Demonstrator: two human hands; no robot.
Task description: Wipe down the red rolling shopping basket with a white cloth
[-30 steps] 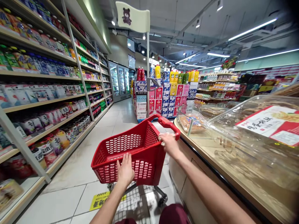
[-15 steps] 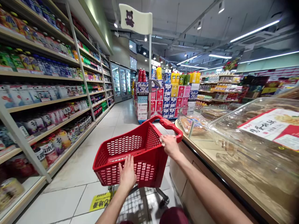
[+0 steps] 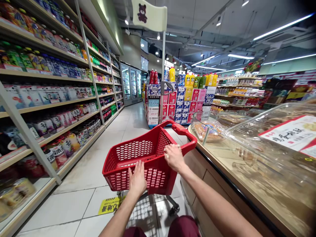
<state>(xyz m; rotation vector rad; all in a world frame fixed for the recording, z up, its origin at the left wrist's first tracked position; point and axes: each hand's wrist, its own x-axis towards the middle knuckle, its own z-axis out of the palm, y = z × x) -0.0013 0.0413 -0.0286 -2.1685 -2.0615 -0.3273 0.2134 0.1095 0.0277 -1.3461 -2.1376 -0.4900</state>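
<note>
A red plastic shopping cart [image 3: 168,184] stands side-on before me on the tiled floor, its basket showing nothing inside. My left hand [image 3: 137,181] rests against the basket's near side, fingers stretched out over the upper edge and the holed wall. Higher and to the right, my right hand [image 3: 174,158] has its fingers curled over the near rim, closed on the cart. The cart's red handle [image 3: 181,129] lies just beyond that hand. A pole with a cream bear flag [image 3: 150,14] rises behind the cart.
Shelves of bottled drinks [image 3: 56,80] line the left. A display counter [image 3: 217,154] with clear covers runs close along the right. Stacked drink cartons [image 3: 180,102] stand ahead, glass-door fridges [image 3: 133,82] farther back. A yellow wet-floor sticker [image 3: 107,205] lies by the cart.
My right hand has shifted left along the cart's rim, away from the handle. My left hand stays against the basket side. The view has moved slightly.
</note>
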